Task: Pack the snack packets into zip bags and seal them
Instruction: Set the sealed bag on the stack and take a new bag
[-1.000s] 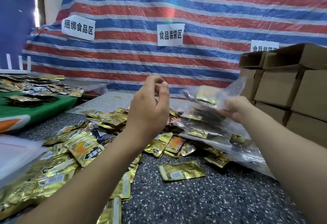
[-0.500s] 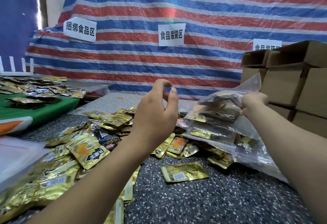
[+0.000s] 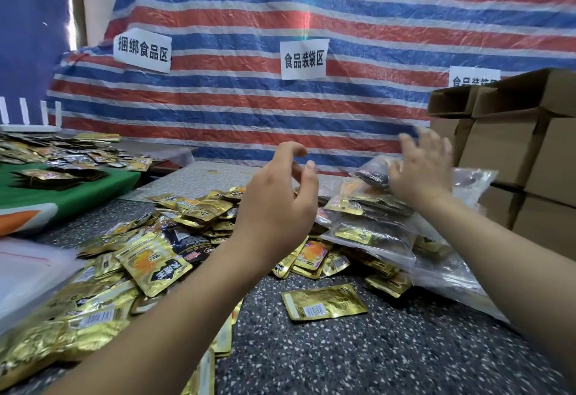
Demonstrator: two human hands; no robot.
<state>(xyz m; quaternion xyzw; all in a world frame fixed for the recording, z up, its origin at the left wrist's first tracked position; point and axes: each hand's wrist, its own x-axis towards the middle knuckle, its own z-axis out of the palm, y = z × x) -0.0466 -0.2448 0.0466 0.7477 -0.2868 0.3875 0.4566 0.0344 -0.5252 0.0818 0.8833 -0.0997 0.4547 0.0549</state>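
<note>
The left hand (image 3: 277,204) is raised above the pile of snack packets (image 3: 174,232). Its fingers are loosely curved, with a gap between the thumb and the index finger, and it holds nothing. The right hand (image 3: 420,170) is blurred. Its fingers are spread and mostly straight, and it is at the top of a filled zip bag (image 3: 371,207). I cannot tell whether the palm touches the bag or is only just above it, but the fingers are not curled around it.

The filled zip bag lies on top of other clear bags (image 3: 445,270) at the right side of the speckled table (image 3: 358,357). Gold and dark packets are visible through the plastic. The loose packets, mostly gold, are spread over the left and the middle of the table, and they reach under the left forearm. One gold packet (image 3: 324,302) lies alone on the bare table, near the front, between the two arms.

At the far left, more packets lie on a green cloth (image 3: 78,190). At the left edge there is a stack of empty clear bags (image 3: 28,270). Brown cardboard boxes (image 3: 530,151) are stacked at the right, behind the bags. A striped red, blue and white tarp (image 3: 311,5) hangs at the back, and three white paper signs (image 3: 304,59) with Chinese writing are fixed on it.
</note>
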